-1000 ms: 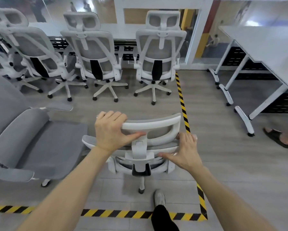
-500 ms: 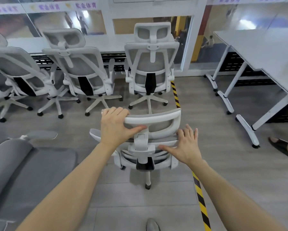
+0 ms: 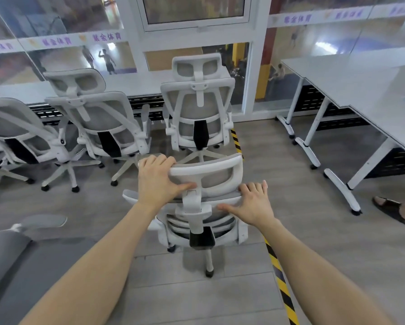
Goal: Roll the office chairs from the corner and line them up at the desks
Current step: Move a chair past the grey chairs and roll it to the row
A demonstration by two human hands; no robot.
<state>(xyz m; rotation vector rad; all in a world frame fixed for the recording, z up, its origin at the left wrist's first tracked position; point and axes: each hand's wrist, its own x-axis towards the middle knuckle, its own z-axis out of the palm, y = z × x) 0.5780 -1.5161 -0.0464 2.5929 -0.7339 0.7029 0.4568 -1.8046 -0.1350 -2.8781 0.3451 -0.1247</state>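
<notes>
At centre frame my left hand (image 3: 158, 181) has its grip curled over the headrest (image 3: 208, 171) of the office chair (image 3: 196, 214). My right hand (image 3: 253, 204) lies flat, fingers straight, on the backrest's top edge. Three chairs (image 3: 198, 113) stand ahead, upper left; the table (image 3: 365, 83) is upper right.

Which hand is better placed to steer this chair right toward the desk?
Left. The left hand grips the headrest; the right hand only rests open on the backrest edge.
</notes>
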